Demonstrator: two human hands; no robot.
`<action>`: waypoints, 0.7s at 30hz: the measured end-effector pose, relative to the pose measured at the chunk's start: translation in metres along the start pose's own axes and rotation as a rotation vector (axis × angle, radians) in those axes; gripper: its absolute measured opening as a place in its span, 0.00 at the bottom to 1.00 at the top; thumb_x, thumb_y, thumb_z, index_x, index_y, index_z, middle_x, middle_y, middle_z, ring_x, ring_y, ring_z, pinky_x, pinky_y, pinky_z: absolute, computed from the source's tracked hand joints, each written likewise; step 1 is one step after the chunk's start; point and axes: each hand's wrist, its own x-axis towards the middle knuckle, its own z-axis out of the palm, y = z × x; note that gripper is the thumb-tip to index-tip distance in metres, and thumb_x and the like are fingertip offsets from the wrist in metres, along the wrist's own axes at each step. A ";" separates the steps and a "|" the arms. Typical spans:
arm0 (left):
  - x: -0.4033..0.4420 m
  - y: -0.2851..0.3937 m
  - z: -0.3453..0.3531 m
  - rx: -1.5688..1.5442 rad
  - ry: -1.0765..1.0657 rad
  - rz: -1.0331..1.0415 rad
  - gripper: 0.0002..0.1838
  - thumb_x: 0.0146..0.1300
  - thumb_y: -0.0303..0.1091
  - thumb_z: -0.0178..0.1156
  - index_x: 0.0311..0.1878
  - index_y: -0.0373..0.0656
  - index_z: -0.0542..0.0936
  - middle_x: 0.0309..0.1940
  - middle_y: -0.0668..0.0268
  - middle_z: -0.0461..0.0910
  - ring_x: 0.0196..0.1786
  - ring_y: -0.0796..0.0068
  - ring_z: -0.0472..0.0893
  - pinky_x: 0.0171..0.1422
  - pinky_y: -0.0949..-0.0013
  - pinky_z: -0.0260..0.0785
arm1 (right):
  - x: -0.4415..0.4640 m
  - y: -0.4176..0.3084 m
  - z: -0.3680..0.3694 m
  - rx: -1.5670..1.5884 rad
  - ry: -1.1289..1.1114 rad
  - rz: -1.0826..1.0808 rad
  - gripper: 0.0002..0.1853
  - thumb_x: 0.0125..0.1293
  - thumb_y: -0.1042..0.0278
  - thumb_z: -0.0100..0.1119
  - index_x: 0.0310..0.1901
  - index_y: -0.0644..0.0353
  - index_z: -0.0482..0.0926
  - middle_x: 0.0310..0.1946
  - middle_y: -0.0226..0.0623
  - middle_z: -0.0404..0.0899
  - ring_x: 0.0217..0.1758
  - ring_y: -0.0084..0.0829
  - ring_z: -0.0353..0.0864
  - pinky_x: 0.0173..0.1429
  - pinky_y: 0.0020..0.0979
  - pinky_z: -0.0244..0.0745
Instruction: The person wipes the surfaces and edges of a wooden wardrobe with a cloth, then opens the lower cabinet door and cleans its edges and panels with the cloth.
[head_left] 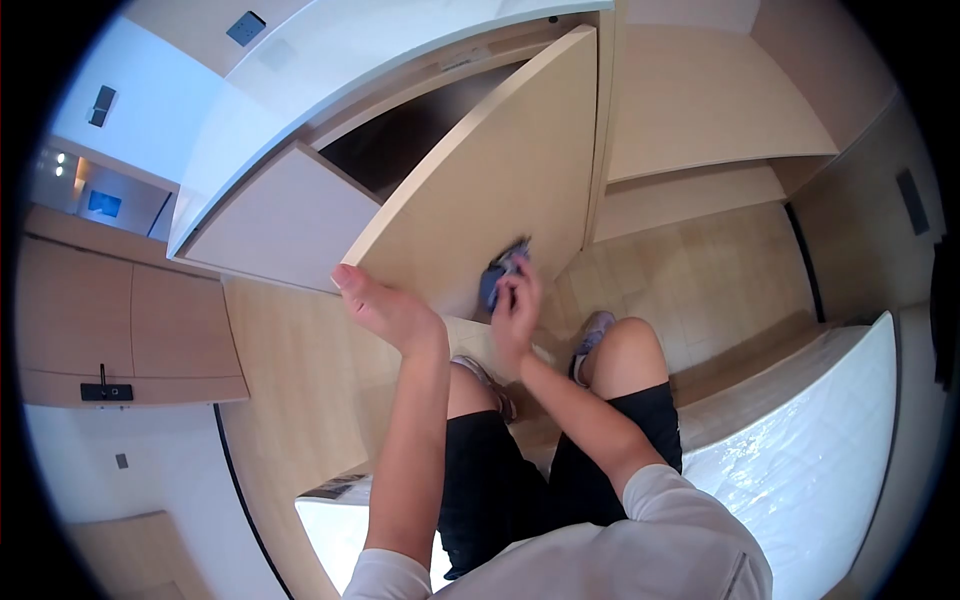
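Observation:
A light wood cabinet door stands swung open in front of me. My left hand is at its lower left corner, gripping the edge, with part of its fingers hidden behind the panel. My right hand holds a dark blue-grey cloth bunched against the lower part of the door's face. The cloth is a little blurred.
Behind the door is the dark cabinet opening, with a pale closed front to its left and a white countertop above. Open wooden shelving stands at right. A plastic-wrapped mattress lies behind me.

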 end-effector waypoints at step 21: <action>-0.064 0.017 0.005 0.195 0.062 0.123 0.36 0.81 0.67 0.43 0.37 0.37 0.72 0.35 0.68 0.76 0.40 0.77 0.73 0.46 0.69 0.69 | 0.207 -0.112 -0.030 0.429 0.039 -0.046 0.15 0.81 0.68 0.55 0.65 0.60 0.74 0.68 0.36 0.74 0.63 0.27 0.73 0.68 0.30 0.68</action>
